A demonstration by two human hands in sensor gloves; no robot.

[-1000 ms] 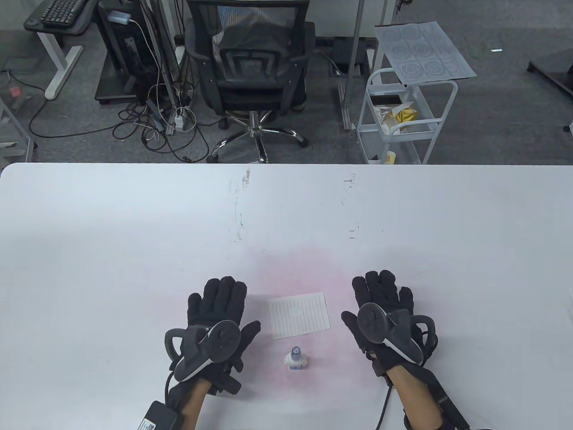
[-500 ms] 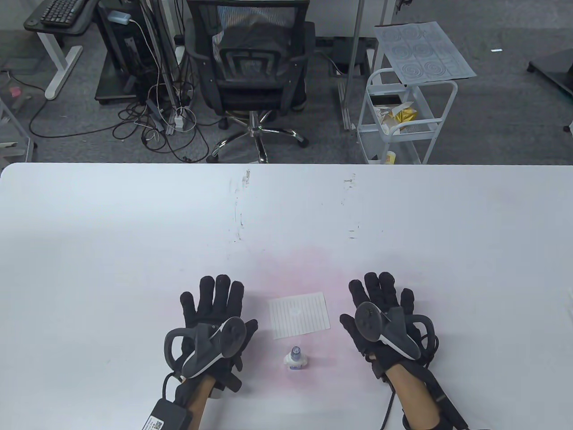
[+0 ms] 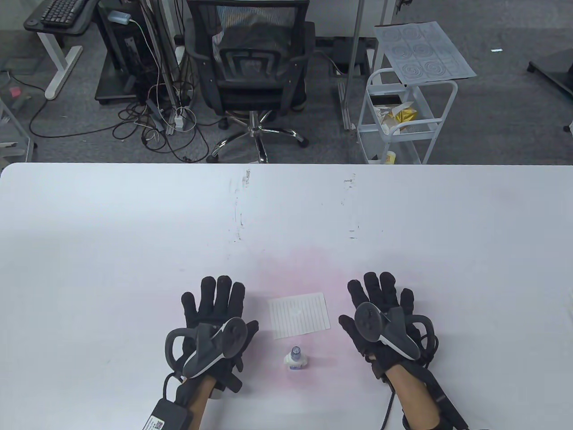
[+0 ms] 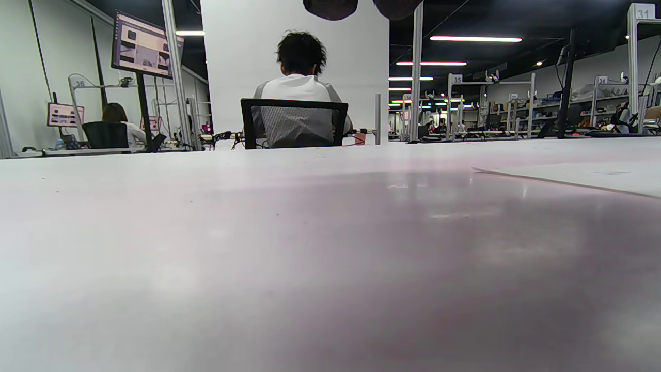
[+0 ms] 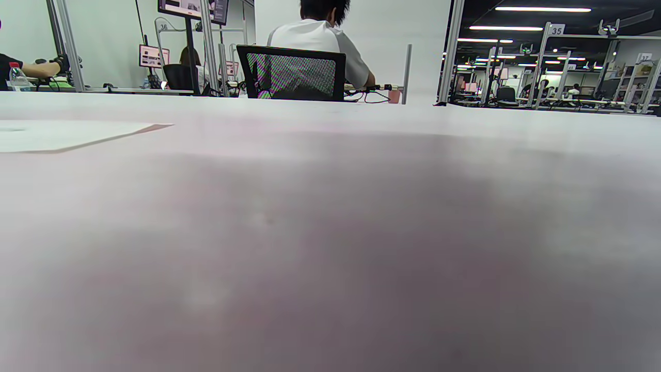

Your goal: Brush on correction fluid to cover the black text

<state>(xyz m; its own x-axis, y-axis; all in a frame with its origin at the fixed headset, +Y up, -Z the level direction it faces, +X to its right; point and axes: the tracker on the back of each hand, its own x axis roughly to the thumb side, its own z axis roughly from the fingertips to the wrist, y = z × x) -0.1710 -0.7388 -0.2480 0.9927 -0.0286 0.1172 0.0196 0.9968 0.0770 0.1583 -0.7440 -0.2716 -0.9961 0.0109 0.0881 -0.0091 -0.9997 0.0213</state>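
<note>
A small lined sheet of paper [image 3: 299, 314] lies on the white table [image 3: 286, 215] between my hands, with a whitish patch near its middle. A small correction fluid bottle [image 3: 295, 357] with a blue-grey cap stands just in front of the sheet. My left hand [image 3: 215, 309] rests flat on the table left of the sheet, fingers spread, holding nothing. My right hand [image 3: 380, 300] rests flat to the right of the sheet, also empty. The sheet's edge shows low in the left wrist view [image 4: 583, 175] and the right wrist view [image 5: 67, 135].
An office chair [image 3: 250, 67] and a white cart [image 3: 405, 121] stand on the floor beyond the table's far edge. The table has faint scuff marks [image 3: 239, 210] toward the back.
My left hand has slid slightly left and back, with its fingers spreading. My right hand has shifted very slightly. The sheet and bottle have not moved.
</note>
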